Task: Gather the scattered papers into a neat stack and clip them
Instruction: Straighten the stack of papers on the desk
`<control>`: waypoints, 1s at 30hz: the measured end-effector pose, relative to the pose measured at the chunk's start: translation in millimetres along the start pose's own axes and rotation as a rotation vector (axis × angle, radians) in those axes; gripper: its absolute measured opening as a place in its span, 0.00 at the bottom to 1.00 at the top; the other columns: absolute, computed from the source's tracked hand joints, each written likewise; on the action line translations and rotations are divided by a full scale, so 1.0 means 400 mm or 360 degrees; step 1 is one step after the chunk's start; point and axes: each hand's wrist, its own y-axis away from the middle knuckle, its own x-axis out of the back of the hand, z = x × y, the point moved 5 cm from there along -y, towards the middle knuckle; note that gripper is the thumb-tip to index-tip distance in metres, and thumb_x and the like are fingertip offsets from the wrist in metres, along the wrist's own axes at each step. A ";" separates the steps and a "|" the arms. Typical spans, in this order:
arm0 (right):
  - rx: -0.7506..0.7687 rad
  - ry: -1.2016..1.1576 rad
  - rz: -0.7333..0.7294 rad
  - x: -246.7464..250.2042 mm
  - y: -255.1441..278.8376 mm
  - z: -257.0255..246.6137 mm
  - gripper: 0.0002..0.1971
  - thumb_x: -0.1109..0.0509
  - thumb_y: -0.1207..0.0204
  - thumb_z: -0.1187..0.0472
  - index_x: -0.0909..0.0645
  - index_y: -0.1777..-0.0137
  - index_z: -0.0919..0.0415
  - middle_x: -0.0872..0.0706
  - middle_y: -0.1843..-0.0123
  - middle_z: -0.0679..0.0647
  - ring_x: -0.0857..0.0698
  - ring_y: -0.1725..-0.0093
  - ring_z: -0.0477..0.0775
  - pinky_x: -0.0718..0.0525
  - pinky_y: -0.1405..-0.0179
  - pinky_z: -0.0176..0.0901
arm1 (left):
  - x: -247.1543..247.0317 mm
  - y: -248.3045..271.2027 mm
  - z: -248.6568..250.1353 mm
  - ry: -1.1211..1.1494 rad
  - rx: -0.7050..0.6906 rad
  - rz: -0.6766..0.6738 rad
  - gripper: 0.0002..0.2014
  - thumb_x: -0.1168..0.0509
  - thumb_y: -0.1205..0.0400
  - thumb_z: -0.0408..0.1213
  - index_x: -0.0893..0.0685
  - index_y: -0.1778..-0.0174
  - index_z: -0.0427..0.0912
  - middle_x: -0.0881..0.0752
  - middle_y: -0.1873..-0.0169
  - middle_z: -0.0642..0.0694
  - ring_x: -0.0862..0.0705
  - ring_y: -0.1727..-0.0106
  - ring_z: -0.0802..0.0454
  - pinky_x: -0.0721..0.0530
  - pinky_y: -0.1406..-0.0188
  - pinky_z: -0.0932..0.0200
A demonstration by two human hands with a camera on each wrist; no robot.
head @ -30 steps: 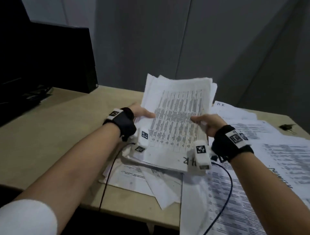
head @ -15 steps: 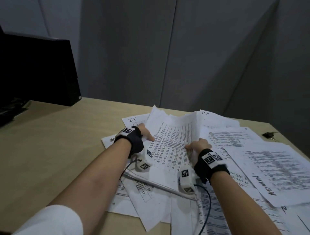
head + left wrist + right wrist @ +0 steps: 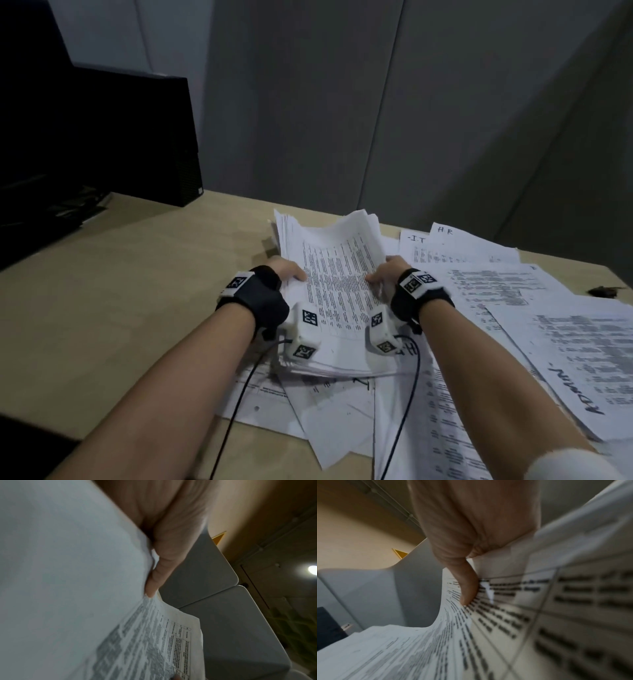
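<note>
Both hands grip a thick stack of papers (image 3: 337, 287) from either side, the left hand (image 3: 287, 270) and right hand (image 3: 388, 272) each with thumb on top, its near edge resting on loose sheets (image 3: 513, 308) spread toward the counter's (image 3: 130, 291) right edge.

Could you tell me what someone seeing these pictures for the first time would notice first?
First, the thick stack of printed papers held tilted up at the middle of the desk, the left hand and right hand gripping its two sides. Next, the loose sheets spread over the desk to the right and under the stack, some hand-marked HR, IT or ADMIN.
</note>
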 end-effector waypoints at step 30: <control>0.0019 -0.1162 -0.0017 0.055 -0.011 0.115 0.23 0.45 0.25 0.86 0.31 0.30 0.75 0.20 0.37 0.70 0.21 0.37 0.71 0.18 0.38 0.57 | -0.029 0.032 0.025 0.0128 -0.0156 -0.0083 0.28 0.27 0.28 0.28 0.25 0.31 0.34 0.20 0.32 0.38 0.21 0.32 0.39 0.25 0.32 0.50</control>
